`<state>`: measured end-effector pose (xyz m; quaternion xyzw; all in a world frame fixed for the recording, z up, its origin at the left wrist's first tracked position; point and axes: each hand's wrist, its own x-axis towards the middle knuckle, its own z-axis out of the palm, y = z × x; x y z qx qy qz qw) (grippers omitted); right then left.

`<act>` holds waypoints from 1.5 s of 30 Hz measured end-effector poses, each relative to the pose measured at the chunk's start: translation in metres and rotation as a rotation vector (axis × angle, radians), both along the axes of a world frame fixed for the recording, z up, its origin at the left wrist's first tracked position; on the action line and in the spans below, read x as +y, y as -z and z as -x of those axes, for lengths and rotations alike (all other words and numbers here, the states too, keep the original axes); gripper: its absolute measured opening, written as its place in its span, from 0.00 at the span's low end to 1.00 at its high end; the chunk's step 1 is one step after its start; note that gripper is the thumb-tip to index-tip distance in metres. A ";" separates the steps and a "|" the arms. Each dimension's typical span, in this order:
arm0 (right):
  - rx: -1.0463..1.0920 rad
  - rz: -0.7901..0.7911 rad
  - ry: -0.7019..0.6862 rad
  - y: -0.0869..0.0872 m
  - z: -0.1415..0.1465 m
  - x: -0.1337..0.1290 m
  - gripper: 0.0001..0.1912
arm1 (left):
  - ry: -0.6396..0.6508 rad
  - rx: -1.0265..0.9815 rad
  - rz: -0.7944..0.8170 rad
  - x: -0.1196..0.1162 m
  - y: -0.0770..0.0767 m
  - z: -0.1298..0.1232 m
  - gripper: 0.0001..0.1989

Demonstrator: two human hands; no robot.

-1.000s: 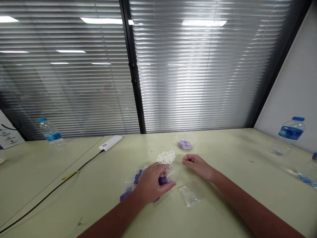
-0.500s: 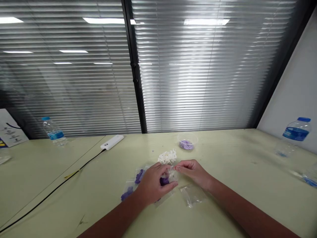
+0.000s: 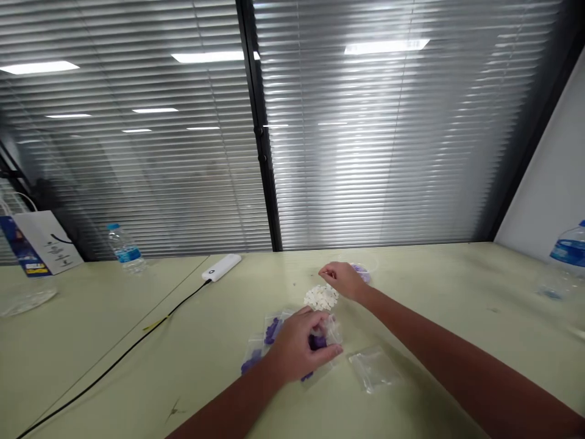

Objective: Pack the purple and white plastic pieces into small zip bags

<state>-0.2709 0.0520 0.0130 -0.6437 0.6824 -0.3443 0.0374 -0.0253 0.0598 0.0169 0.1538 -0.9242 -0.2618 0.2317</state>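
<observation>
My left hand [image 3: 304, 344] is closed around a small clear plastic bag [image 3: 336, 331] with purple pieces [image 3: 317, 341] inside, its thumb and fingers on either side. Just beyond it lies a heap of small white pieces [image 3: 321, 297]. My right hand [image 3: 342, 279] is over the far side of that heap, fingertips pinched together; whether something tiny is between them I cannot make out. Behind this hand, a clear round tub with light purple bits [image 3: 362, 272] is partly hidden. More bags with purple pieces [image 3: 251, 361] lie left of and under my left hand.
Flat clear bags [image 3: 373, 368] lie at front right. A white power bank [image 3: 222, 267] with a black cable [image 3: 116, 350] is on the left. Water bottles stand at the back left [image 3: 127, 249] and far right [image 3: 567, 253]. A paper bag [image 3: 46, 244] stands far left.
My right hand has moved away from the bag, up and beyond the white heap towards the tub. My left hand stays on the bag. The whole view has shifted slightly left.
</observation>
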 end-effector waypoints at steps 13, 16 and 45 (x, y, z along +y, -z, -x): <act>0.676 -0.250 -0.121 0.005 0.005 -0.082 0.12 | 0.054 0.042 -0.025 -0.008 0.005 0.002 0.21; 0.764 -0.246 -0.171 0.002 0.002 -0.081 0.12 | 0.067 0.052 -0.019 -0.008 0.005 0.003 0.22; 0.311 -0.151 0.220 -0.059 0.044 -0.027 0.12 | 0.070 0.052 0.004 -0.009 0.008 0.013 0.23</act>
